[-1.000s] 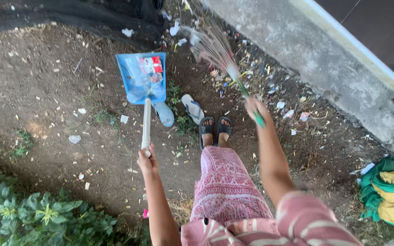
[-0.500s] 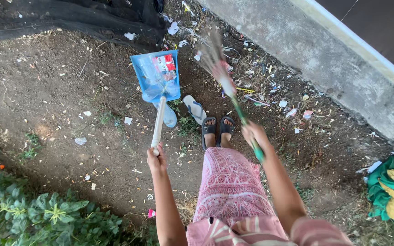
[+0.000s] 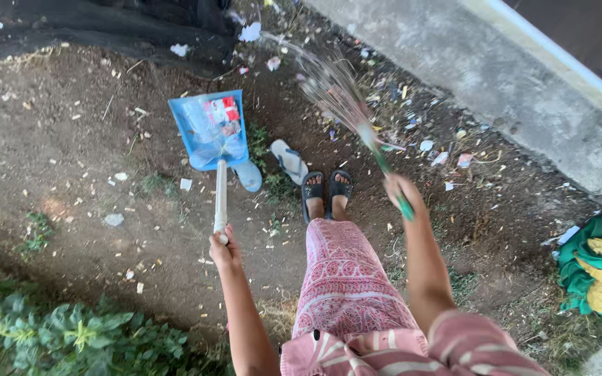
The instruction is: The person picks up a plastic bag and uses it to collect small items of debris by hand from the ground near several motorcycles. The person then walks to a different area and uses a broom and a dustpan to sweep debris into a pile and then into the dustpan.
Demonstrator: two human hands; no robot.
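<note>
Dirt ground (image 3: 71, 139) fills most of the head view, scattered with small scraps of paper and plastic. The left hand (image 3: 223, 248) is closed around the end of a long white handle (image 3: 220, 198) that leads forward to a blue dustpan (image 3: 209, 129), which sits on the soil with wrappers and clear plastic lying in its tray. The right hand (image 3: 400, 190) is wrapped tight around the green grip of a stick broom (image 3: 346, 101), whose thin bristles fan out, blurred, over the littered strip beside the concrete curb (image 3: 496, 90) along the upper right edge of the ground. Between the two tools stand the person's feet in dark sandals (image 3: 326, 189), and just beside them lie two loose light-blue flip-flops (image 3: 288, 160), one partly under the dustpan. Green and yellow cloth (image 3: 597, 268) is heaped at the right edge; leafy plants (image 3: 57, 327) crowd the lower left corner.
</note>
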